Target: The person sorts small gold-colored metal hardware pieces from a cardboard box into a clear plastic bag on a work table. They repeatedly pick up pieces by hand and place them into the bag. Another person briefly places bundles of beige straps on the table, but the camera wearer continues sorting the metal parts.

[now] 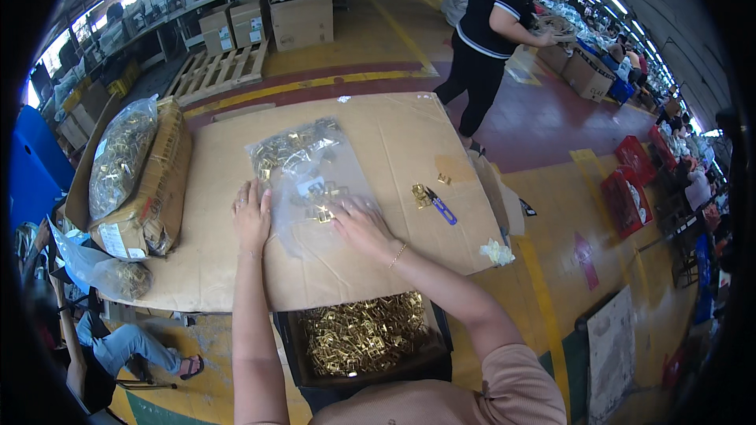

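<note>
A clear plastic bag (pixel 331 169) lies flat on the cardboard-covered table, with gold metal buckles (pixel 287 145) bunched in its far end. My left hand (pixel 252 216) rests along the bag's left edge, fingers stretched out, holding nothing that I can see. Over the bag's near right part lies my right hand (pixel 361 224), its fingers apart and its fingertips beside a few gold buckles (pixel 324 213). Whether those buckles are inside the bag or on top of it, I cannot tell. A pale label (pixel 311 186) shows at the bag's middle.
Purple-handled thread snips (pixel 442 208) lie right, by loose buckles (pixel 420 195). Below the table edge, a dark box (pixel 366 338) holds many gold buckles. A carton (pixel 169 165) with a filled bag (pixel 124 157) stands left. One person (pixel 480 31) walks beyond the table; another sits lower left.
</note>
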`<state>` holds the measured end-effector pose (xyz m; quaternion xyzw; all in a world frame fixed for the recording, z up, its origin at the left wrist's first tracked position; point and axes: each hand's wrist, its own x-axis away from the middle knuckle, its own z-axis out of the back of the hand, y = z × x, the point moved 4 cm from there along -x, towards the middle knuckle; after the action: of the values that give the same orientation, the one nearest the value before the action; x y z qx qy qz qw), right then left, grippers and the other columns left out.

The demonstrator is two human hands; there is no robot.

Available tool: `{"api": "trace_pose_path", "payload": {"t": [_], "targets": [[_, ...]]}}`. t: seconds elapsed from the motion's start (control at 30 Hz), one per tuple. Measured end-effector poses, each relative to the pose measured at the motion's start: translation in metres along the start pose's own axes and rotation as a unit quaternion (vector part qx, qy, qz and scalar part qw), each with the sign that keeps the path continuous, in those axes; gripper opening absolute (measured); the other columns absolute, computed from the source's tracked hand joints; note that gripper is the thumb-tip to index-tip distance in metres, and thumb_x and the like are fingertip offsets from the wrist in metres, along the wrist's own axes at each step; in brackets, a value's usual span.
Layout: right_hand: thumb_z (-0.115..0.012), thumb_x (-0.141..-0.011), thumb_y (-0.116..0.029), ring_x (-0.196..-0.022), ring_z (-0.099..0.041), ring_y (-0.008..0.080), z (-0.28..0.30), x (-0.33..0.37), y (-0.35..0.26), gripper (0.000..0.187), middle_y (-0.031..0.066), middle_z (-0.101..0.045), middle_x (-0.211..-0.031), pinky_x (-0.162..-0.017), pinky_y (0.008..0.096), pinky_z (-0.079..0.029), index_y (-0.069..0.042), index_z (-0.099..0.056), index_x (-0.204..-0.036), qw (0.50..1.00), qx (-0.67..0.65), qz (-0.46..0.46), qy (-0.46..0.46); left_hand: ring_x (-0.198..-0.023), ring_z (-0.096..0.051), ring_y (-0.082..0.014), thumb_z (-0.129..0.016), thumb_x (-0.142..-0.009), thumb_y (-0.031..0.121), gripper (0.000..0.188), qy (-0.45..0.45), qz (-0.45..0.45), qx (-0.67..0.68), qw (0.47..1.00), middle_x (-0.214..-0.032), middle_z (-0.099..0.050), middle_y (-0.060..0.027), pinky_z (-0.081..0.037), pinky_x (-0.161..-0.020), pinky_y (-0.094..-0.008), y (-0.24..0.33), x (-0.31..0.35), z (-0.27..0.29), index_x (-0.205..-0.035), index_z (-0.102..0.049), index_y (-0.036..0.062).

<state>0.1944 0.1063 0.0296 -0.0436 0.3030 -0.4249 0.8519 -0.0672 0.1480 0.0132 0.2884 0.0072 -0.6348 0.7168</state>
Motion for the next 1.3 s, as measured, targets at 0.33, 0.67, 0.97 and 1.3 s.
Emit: {"api": "trace_pose_path", "payload": {"t": [0.33, 0.67, 0.97, 1.3], "targets": [[-0.061, -0.09, -0.003, -0.112, -0.062, 0.0363, 0.003, 0.0, 0.007, 0.031, 0.0164, -0.066, -0.121, -0.098, 0.0454, -0.049, -0.01, -0.069, -0.119, 0.997, -0.068, -0.009, 0.037, -0.129, -0.054, -0.0379, -0.042, -0.106, 0.043, 0.052, 0.043, 0.022, 0.066, 0.997, -0.138, -0.057, -0.0224, -0.04, -0.11, -0.0468, -0.009, 0.0, 0.003, -0.139, -0.056, 0.0065], [-0.042, -0.093, 0.009, -0.128, -0.056, 0.0385, 0.033, -0.016, 0.014, 0.057, 0.0234, -0.058, -0.138, -0.109, 0.0424, -0.045, -0.007, -0.047, -0.147, 0.948, -0.289, -0.111, -0.075, -0.125, -0.056, -0.037, -0.043, -0.105, 0.04, 0.049, 0.049, 0.023, 0.055, 0.997, -0.133, -0.06, -0.0201, -0.042, -0.107, -0.0457, -0.003, 0.001, 0.008, -0.137, -0.057, 0.0063], [-0.043, -0.085, 0.013, -0.129, -0.054, 0.0365, 0.04, 0.017, -0.002, 0.065, 0.0218, -0.059, -0.136, -0.109, 0.0426, -0.044, -0.004, -0.044, -0.148, 0.98, -0.172, -0.022, -0.097, -0.125, -0.056, -0.0365, -0.044, -0.105, 0.04, 0.048, 0.057, 0.028, 0.057, 0.996, -0.133, -0.061, -0.0194, -0.041, -0.107, -0.0453, -0.004, 0.002, 0.006, -0.137, -0.058, 0.0064], [-0.042, -0.084, 0.015, -0.124, -0.059, 0.0317, 0.04, 0.014, 0.0, 0.068, 0.0171, -0.065, -0.126, -0.106, 0.041, -0.045, -0.007, -0.045, -0.148, 0.968, -0.201, -0.079, -0.126, -0.123, -0.057, -0.0356, -0.045, -0.105, 0.039, 0.047, 0.061, 0.019, 0.044, 0.997, -0.131, -0.062, -0.0191, -0.041, -0.106, -0.0457, -0.006, 0.0, 0.004, -0.137, -0.058, 0.0071]]}}
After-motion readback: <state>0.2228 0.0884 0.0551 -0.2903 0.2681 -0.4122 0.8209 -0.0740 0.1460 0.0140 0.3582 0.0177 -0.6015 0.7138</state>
